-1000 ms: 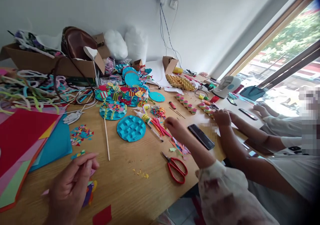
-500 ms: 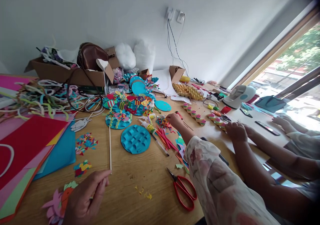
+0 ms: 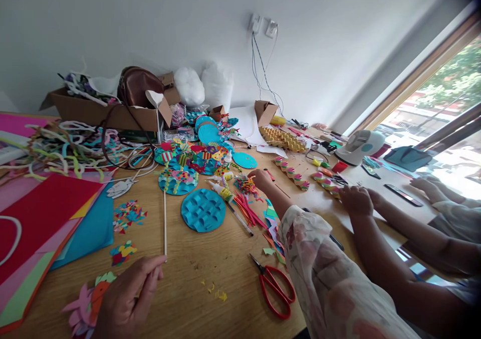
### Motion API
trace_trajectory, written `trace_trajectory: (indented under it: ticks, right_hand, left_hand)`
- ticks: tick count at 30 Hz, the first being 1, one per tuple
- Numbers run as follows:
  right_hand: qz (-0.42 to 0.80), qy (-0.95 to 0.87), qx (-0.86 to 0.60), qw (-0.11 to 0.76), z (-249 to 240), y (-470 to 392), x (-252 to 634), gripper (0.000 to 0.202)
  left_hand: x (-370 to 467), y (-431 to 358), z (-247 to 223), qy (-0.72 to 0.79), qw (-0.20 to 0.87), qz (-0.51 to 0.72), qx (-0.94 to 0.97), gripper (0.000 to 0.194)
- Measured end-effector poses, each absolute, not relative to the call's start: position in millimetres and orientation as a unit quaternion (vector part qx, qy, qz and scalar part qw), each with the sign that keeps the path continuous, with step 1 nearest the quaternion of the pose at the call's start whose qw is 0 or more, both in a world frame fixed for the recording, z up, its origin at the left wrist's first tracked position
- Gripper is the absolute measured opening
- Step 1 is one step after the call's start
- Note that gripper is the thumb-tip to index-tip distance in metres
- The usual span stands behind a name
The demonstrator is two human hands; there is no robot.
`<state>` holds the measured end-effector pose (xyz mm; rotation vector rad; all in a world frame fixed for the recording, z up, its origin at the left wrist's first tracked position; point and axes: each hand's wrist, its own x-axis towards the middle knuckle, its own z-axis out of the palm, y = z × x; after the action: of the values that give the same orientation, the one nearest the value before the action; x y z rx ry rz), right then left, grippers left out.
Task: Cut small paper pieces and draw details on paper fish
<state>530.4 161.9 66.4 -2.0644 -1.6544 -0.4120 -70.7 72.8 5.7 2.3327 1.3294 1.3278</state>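
Note:
My left hand (image 3: 131, 289) is low at the left with its fingers curled in; whatever they hold, if anything, is hidden. Its index fingertip meets the near end of a thin white stick (image 3: 165, 223), which runs up to a blue disc (image 3: 177, 182) bearing a patterned paper fish. My right hand (image 3: 262, 179) reaches forward to a small heap of colourful paper bits (image 3: 245, 185), its fingers closed and partly hidden. Between my hands lies a round blue disc (image 3: 203, 210) covered in curled paper scales. Beside it are a glue bottle (image 3: 224, 192), a pen (image 3: 240, 219) and red paper strips (image 3: 251, 211).
Red-handled scissors (image 3: 276, 291) lie near my right sleeve. Coloured paper sheets (image 3: 41, 218) and a pile of fuzzy stems (image 3: 71, 146) fill the left. A cardboard box (image 3: 101, 116) stands at the back. At the right, other people's hands (image 3: 356, 201) rest over the table.
My right hand has shifted very slightly at the paper bits. My left hand stays by the stick's end, and the view has tilted a touch.

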Motion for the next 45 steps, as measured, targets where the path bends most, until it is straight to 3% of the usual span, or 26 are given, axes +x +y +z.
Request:
trace_trajectory:
  ticks: [11, 13, 17, 22, 25, 28, 39, 45]
  right_hand:
    - [-0.118, -0.643, -0.716, 0.242, 94, 148, 499, 0.036]
    - [-0.094, -0.664, -0.703, 0.237, 107, 148, 465, 0.017]
    - [-0.013, -0.737, -0.647, 0.192, 114, 170, 350, 0.018]
    - [0.101, -0.811, -0.565, 0.115, 80, 158, 226, 0.011]
    - [0.16, -0.899, -0.405, 0.049, 62, 112, 198, 0.027]
    - [0.165, -0.915, -0.366, 0.027, 46, 76, 185, 0.042]
    - [0.149, -0.91, -0.386, -0.026, 29, 40, 186, 0.036]
    - [0.146, -0.878, -0.455, -0.018, 25, 50, 186, 0.051]
  left_hand:
    - [-62, 74, 5, 0.432, 0.073, 0.454, 0.776, 0.016]
    - [-61, 74, 6, 0.426, 0.07, 0.462, 0.774, 0.016]
    - [-62, 73, 10, 0.43, 0.075, 0.473, 0.765, 0.016]
    - [-63, 69, 15, 0.457, 0.1, 0.463, 0.753, 0.016]
    - [-62, 68, 16, 0.453, 0.108, 0.459, 0.757, 0.016]
    - [-61, 68, 15, 0.447, 0.107, 0.458, 0.76, 0.016]
    - [-60, 69, 12, 0.445, 0.114, 0.458, 0.761, 0.015]
    - [-57, 66, 15, 0.425, 0.101, 0.45, 0.779, 0.018]
